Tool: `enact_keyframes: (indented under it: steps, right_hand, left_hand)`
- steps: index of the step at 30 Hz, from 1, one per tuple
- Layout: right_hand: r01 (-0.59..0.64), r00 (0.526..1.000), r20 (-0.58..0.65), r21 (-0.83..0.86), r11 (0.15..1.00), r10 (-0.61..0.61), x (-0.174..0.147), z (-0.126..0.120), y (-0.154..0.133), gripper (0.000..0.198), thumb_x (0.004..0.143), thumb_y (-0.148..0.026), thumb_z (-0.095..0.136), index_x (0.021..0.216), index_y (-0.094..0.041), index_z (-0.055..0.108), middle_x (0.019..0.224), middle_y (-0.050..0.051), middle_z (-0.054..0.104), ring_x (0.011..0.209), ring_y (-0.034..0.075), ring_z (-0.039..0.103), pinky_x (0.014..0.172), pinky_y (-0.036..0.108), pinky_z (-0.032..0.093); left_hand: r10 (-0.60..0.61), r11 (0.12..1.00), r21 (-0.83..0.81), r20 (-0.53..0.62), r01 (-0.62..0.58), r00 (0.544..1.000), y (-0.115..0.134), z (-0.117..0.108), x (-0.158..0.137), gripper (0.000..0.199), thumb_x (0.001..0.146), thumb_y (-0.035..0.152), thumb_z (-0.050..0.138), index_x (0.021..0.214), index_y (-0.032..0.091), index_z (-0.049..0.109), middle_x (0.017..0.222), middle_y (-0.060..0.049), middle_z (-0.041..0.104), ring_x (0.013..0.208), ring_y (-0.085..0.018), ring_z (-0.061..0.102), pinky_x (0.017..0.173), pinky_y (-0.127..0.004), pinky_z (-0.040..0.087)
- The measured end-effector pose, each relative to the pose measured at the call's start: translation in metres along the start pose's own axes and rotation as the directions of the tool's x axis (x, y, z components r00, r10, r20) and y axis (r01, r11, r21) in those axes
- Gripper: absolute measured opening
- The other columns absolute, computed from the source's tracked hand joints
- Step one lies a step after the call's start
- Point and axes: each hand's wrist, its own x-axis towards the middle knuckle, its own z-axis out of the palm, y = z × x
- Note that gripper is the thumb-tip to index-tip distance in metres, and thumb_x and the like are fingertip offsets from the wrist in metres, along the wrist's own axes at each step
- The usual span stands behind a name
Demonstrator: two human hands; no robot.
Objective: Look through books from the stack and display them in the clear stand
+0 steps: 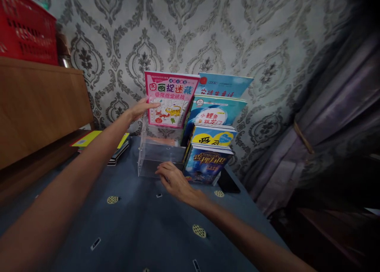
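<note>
My left hand (139, 109) grips the left edge of a pink picture book (170, 100), its thumb across the front cover. The book stands upright in the upper back tier of a clear plastic book rack (160, 153). My right hand (175, 181) is at the rack's lower front, its fingers bent together on the front panel. In the rack's right half stand several books in steps: a light blue book (225, 84) at the back, a teal book (219, 110), a yellow and blue book (212, 136), and a dark blue book (204, 165) in front.
A stack of books (118, 155) with a yellow one on top lies on the left of the blue tablecloth (133, 224). Beside the rack lies a dark flat object (228, 182). A wooden cabinet (44, 106) carries a red basket (26, 31). A tied curtain (297, 145) hangs at right.
</note>
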Motion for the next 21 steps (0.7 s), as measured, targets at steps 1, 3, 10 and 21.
enact_keyframes:
  steps: [1, 3, 10, 21]
  right_hand:
    - [-0.005, 1.0, 0.002, 0.011, 1.0, 0.005, -0.001, 0.002, -0.001, 0.022, 0.088, -0.003, 0.051, 0.095, -0.018, 0.067, 0.101, 0.01, 0.069, 0.104, 0.023, 0.061, 0.093, 0.041, 0.053]
    - [-0.014, 1.0, 0.011, 0.031, 0.999, 0.014, -0.004, 0.007, -0.002, 0.022, 0.088, -0.003, 0.051, 0.095, -0.017, 0.066, 0.102, 0.01, 0.069, 0.105, 0.023, 0.061, 0.092, 0.04, 0.053]
    - [-0.059, 0.998, 0.004, 0.116, 0.992, 0.059, -0.008, 0.028, -0.01, 0.024, 0.086, -0.003, 0.052, 0.096, -0.018, 0.067, 0.102, 0.009, 0.069, 0.104, 0.023, 0.061, 0.092, 0.041, 0.052]
    - [-0.234, 0.966, -0.022, 0.352, 0.906, 0.258, -0.05, 0.099, -0.019, 0.024, 0.087, -0.012, 0.051, 0.099, -0.021, 0.07, 0.104, 0.009, 0.072, 0.105, 0.025, 0.066, 0.091, 0.045, 0.053]
  left_hand:
    - [0.006, 1.0, -0.004, -0.001, -0.006, 1.0, 0.0, 0.0, -0.001, 0.065, 0.061, 0.042, 0.087, 0.115, 0.012, 0.066, 0.113, -0.015, 0.074, 0.12, -0.035, 0.063, 0.11, -0.052, 0.044]
    - [0.013, 1.0, -0.008, 0.005, -0.012, 1.0, 0.002, 0.0, -0.002, 0.065, 0.06, 0.043, 0.088, 0.113, 0.012, 0.066, 0.114, -0.015, 0.073, 0.118, -0.034, 0.064, 0.109, -0.051, 0.044]
    - [-0.061, 0.991, 0.113, -0.089, 0.071, 0.994, 0.004, -0.016, -0.012, 0.063, 0.062, 0.043, 0.084, 0.117, 0.019, 0.061, 0.12, -0.011, 0.07, 0.126, -0.036, 0.057, 0.103, -0.053, 0.044]
    - [-0.306, 0.37, 0.82, -0.337, 0.437, 0.891, -0.061, -0.087, -0.125, 0.067, 0.063, 0.061, 0.076, 0.11, 0.016, 0.064, 0.114, -0.016, 0.071, 0.116, -0.039, 0.06, 0.098, -0.051, 0.044]
